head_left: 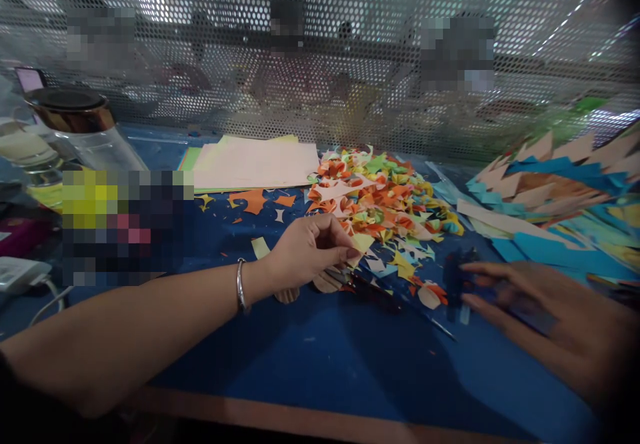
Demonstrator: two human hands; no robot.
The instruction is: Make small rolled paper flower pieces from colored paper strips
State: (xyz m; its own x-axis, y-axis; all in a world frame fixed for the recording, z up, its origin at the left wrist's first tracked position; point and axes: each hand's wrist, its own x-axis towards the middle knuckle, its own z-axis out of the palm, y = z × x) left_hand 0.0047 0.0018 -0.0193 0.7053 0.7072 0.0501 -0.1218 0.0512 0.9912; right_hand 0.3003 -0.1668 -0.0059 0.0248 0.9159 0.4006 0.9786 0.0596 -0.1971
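Note:
My left hand [320,247], with a silver bangle at the wrist, has thumb and forefinger pinched on a small pale yellow piece of paper [362,244]. On the right, my right hand [535,314] is smeared by motion. Its fingers are around a dark blue object [454,283] whose kind I cannot make out. Under my left hand lie dark-handled scissors [370,289] and striped beige paper pieces [287,294]. A thin pointed metal rod [443,329] lies between the hands. Beyond them rises a heap of coloured paper cutouts [380,194].
A stack of paper sheets [255,164] lies at the back. Folded and pointed paper strips [545,171] pile up at the right. A lidded clear jar [95,137] and a white charger with cable [23,274] stand left. A perforated metal screen [325,97] closes the back; people sit behind it.

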